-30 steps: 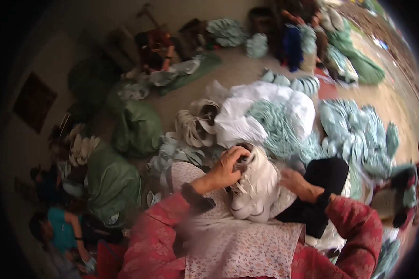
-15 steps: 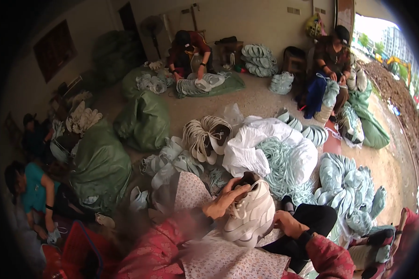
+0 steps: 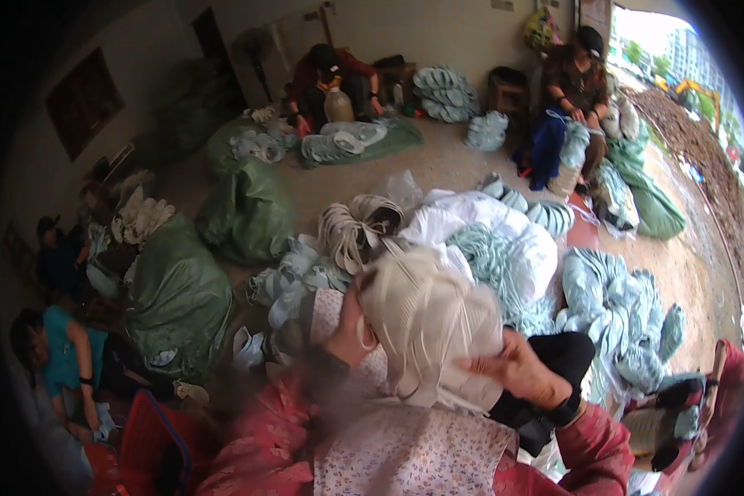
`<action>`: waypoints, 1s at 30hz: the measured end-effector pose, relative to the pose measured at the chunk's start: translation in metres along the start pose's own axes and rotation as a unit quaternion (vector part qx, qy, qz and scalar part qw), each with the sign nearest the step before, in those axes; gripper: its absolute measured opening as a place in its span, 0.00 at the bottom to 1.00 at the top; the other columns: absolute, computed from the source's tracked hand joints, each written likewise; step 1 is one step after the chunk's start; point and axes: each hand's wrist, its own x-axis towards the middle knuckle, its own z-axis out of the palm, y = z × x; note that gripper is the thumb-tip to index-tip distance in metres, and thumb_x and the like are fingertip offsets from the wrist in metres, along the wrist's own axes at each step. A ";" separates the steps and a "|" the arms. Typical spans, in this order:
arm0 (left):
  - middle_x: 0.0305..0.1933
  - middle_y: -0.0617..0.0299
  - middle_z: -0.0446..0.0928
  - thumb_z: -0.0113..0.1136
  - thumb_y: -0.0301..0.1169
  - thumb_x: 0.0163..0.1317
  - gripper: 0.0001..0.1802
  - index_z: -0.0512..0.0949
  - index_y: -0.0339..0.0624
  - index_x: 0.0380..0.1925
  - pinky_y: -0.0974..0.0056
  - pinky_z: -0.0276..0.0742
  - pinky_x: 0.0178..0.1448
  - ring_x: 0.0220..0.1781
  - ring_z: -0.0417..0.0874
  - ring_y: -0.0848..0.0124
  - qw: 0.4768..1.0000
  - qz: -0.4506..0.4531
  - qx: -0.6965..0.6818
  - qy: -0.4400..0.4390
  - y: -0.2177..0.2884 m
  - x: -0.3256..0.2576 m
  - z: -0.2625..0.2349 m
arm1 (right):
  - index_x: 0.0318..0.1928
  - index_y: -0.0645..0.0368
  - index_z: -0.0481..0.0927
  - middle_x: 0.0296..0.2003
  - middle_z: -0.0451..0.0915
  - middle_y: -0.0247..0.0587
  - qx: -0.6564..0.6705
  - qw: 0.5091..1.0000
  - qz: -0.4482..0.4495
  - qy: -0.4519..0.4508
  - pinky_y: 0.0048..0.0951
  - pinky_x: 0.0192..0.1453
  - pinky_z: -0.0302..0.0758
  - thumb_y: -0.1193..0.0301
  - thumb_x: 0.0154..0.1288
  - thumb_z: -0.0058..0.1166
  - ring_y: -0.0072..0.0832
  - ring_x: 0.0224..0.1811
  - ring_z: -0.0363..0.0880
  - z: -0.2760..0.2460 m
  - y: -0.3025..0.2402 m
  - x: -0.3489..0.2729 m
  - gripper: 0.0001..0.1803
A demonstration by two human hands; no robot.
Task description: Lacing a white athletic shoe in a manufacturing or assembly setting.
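Cream-white bundle [image 3: 426, 326] sits right between both hands, held up over the lap — left hand [image 3: 349, 326] clamps its left edge, right hand [image 3: 517, 368] grips low on its right flank, long axis tilting up-left.

I see both hands on a cream bundle of stacked ribbed pieces [image 3: 426, 326]: the left hand [image 3: 349, 324] grips its left edge, the right hand [image 3: 517, 370] presses its lower right side. Beyond lie a white sack [image 3: 504, 227] and green sacks [image 3: 248, 211] on the floor.
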 end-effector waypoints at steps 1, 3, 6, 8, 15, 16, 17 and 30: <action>0.64 0.56 0.73 0.41 0.49 0.75 0.28 0.67 0.43 0.65 0.53 0.71 0.70 0.65 0.75 0.60 0.996 -0.003 -0.058 -0.063 0.012 0.003 0.014 | 0.53 0.64 0.81 0.42 0.84 0.31 0.039 0.998 0.002 0.043 0.21 0.45 0.78 0.75 0.66 0.63 0.14 0.41 0.79 0.006 -0.019 -0.002 0.16; 0.65 0.56 0.72 0.39 0.50 0.75 0.29 0.66 0.43 0.66 0.53 0.69 0.72 0.67 0.74 0.60 0.985 -0.016 -0.108 -0.130 0.014 0.001 0.042 | 0.52 0.63 0.82 0.43 0.84 0.30 0.054 0.995 -0.026 0.080 0.20 0.45 0.77 0.73 0.67 0.63 0.13 0.41 0.78 0.003 -0.047 -0.012 0.15; 0.71 0.57 0.66 0.41 0.55 0.72 0.34 0.62 0.44 0.69 0.51 0.66 0.74 0.70 0.71 0.58 0.978 0.148 0.086 -0.115 -0.005 0.004 0.065 | 0.52 0.63 0.81 0.39 0.83 0.28 0.052 0.989 -0.056 0.124 0.20 0.39 0.76 0.72 0.68 0.62 0.13 0.37 0.77 0.011 -0.051 -0.029 0.15; 0.71 0.56 0.66 0.42 0.54 0.72 0.34 0.61 0.44 0.70 0.51 0.66 0.74 0.70 0.70 0.58 0.981 0.109 0.079 -0.138 -0.031 0.015 0.079 | 0.52 0.62 0.82 0.37 0.83 0.28 0.033 0.987 -0.072 0.136 0.22 0.36 0.75 0.71 0.69 0.61 0.14 0.34 0.76 0.011 -0.043 -0.036 0.14; 0.71 0.53 0.65 0.47 0.50 0.71 0.35 0.59 0.41 0.71 0.51 0.65 0.74 0.70 0.69 0.57 0.976 -0.035 0.069 -0.204 -0.065 0.001 0.105 | 0.32 0.66 0.83 0.27 0.81 0.58 -0.165 0.955 -0.198 0.151 0.37 0.37 0.78 0.56 0.51 0.71 0.45 0.33 0.83 0.037 0.031 -0.040 0.23; 0.72 0.52 0.65 0.48 0.49 0.71 0.35 0.59 0.41 0.71 0.51 0.65 0.74 0.71 0.69 0.56 0.976 -0.031 0.072 -0.205 -0.069 -0.002 0.104 | 0.32 0.66 0.83 0.27 0.81 0.58 -0.159 0.954 -0.188 0.170 0.37 0.37 0.78 0.56 0.51 0.71 0.45 0.33 0.83 0.033 0.033 -0.050 0.23; 0.72 0.52 0.65 0.49 0.49 0.71 0.36 0.58 0.40 0.71 0.51 0.65 0.74 0.71 0.69 0.56 0.975 -0.019 0.080 -0.209 -0.074 -0.002 0.107 | 0.42 0.64 0.80 0.35 0.83 0.54 -0.160 0.957 -0.177 0.164 0.37 0.44 0.78 0.60 0.51 0.70 0.43 0.39 0.83 0.024 0.029 -0.051 0.24; 0.74 0.46 0.58 0.70 0.38 0.60 0.51 0.47 0.36 0.74 0.53 0.61 0.74 0.73 0.63 0.56 0.734 0.293 0.551 -0.268 -0.082 0.008 0.150 | 0.45 0.63 0.81 0.38 0.85 0.44 -0.093 0.910 -0.293 0.277 0.33 0.47 0.79 0.69 0.46 0.74 0.32 0.41 0.83 -0.047 -0.034 -0.119 0.24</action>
